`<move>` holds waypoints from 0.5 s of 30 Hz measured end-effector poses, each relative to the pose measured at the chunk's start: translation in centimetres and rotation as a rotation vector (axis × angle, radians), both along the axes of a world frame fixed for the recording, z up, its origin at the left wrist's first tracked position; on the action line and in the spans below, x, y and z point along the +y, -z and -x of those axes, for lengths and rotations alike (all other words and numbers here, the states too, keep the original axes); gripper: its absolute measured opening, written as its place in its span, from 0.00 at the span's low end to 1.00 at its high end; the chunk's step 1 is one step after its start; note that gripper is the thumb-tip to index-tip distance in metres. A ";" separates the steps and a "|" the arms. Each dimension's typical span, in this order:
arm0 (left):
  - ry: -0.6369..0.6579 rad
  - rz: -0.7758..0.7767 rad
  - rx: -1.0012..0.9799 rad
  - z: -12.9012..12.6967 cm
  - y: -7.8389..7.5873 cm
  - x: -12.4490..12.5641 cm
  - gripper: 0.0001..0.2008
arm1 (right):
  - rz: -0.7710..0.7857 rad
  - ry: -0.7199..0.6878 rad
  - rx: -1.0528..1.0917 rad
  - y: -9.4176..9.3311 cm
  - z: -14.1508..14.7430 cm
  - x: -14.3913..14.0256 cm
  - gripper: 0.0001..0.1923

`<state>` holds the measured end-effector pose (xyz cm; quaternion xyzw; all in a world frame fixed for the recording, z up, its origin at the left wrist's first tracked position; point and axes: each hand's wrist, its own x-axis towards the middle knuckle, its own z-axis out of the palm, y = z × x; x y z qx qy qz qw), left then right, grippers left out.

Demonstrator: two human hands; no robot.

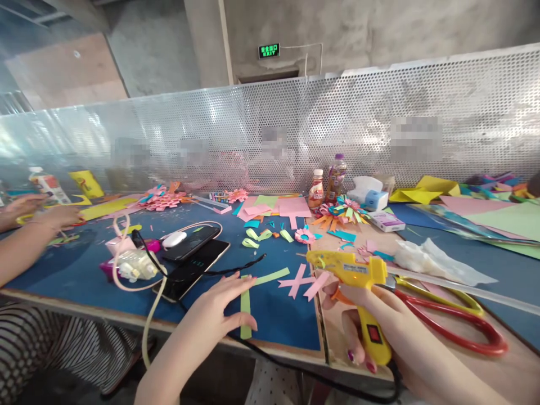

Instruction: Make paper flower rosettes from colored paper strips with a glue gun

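Concrete walls and a perforated metal screen stand behind the blue worktop point(278, 315) where you sit. Your right hand point(392, 332) is clenched around the handle of a yellow glue gun point(352, 281), held over the near edge with its nozzle pointing left toward crossed pink paper strips point(297, 279). Your left hand point(219, 309) lies flat and unclenched on a green paper strip point(245, 306), pressing it down at the near edge. Red-and-yellow scissors point(455, 323) lie just right of the gun. Two phones point(192, 264) and a black cable sit left of your left hand. Paper flowers point(340, 211), two bottles point(327, 185) and scraps crowd the far edge. Another person's hands point(37, 216) work at the far left corner.
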<state>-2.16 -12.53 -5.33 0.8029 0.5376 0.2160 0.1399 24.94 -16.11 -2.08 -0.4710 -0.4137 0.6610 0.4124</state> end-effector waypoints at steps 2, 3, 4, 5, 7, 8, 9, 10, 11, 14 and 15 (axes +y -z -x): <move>-0.011 -0.002 0.013 0.1 0.0 -0.4 0.27 | -0.007 -0.107 -0.028 -0.1 0.2 -0.2 0.23; -0.018 -0.003 0.017 0.2 0.0 -0.6 0.28 | -0.016 -0.155 -0.042 -0.1 0.3 -0.2 0.24; -0.021 -0.003 0.020 0.2 0.0 -0.7 0.28 | -0.023 -0.190 -0.059 -0.1 0.3 -0.3 0.24; -0.020 -0.005 0.021 0.2 0.0 -0.8 0.27 | -0.027 -0.215 -0.079 0.0 0.4 -0.4 0.24; -0.014 -0.018 0.016 0.2 0.0 -1.0 0.23 | -0.037 -0.237 -0.131 0.2 0.5 -0.4 0.25; -0.017 -0.031 0.007 0.2 0.1 -1.0 0.22 | -0.043 -0.237 -0.154 0.3 0.5 -0.4 0.25; -0.026 -0.046 -0.005 0.1 0.1 -1.0 0.20 | -0.048 -0.237 -0.169 0.4 0.5 -0.4 0.25; -0.040 -0.061 -0.019 -0.1 0.2 -1.1 0.19 | -0.054 -0.238 -0.178 0.5 0.5 -0.4 0.25; -0.055 -0.075 -0.032 -0.3 0.3 -1.1 0.18 | -0.060 -0.238 -0.180 0.6 0.5 -0.4 0.26; -0.098 -0.114 -0.051 -1.1 0.6 -1.0 0.15 | -0.091 -0.248 -0.175 0.8 0.2 -0.3 0.29; -0.111 -0.127 -0.049 -1.4 0.6 -0.9 0.14 | -0.107 -0.250 -0.182 0.8 0.1 -0.3 0.30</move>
